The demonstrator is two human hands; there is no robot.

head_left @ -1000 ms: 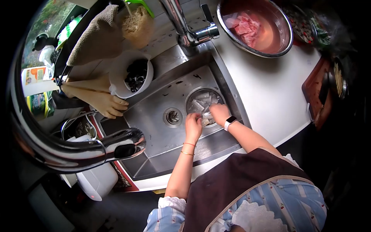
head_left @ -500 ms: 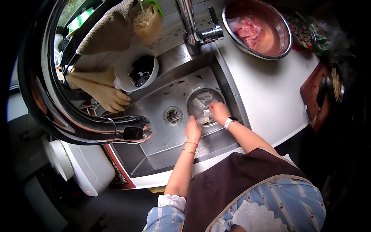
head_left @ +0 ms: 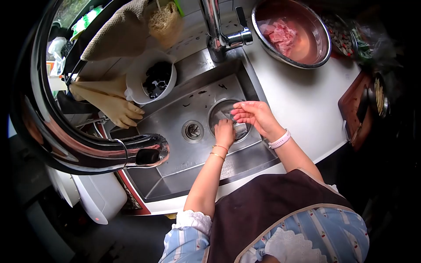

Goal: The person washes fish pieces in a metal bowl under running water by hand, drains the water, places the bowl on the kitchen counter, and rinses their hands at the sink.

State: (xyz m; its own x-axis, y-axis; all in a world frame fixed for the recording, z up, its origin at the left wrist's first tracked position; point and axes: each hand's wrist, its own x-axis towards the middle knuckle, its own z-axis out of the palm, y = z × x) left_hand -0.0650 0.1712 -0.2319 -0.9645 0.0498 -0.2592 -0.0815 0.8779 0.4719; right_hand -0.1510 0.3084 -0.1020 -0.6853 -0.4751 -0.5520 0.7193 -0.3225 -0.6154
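A round metal bowl [head_left: 211, 115] stands in the sink with water and several pale, strip-like pieces [head_left: 240, 128] in it; their kind is unclear. My left hand [head_left: 224, 133] reaches over the bowl's near left side, its fingers bent down among the pieces. Its fingertips are partly hidden, so what they pinch does not show. Above the bowl's right side, my right hand [head_left: 256, 116] is raised, palm turned left, with loosely curved fingers and nothing visible in them.
The steel sink [head_left: 175, 160] has a drain [head_left: 193, 131] left of the bowl. A white colander [head_left: 169, 90] with dark pieces and rubber gloves [head_left: 116, 109] sit at the left. A chrome faucet [head_left: 217, 39] rises behind. On the right counter stands a basin [head_left: 315, 61] with raw meat.
My right hand has lifted out of the bowl and turned, its fingers loosening. My left hand has moved up and further into the bowl. The view has shifted slightly.
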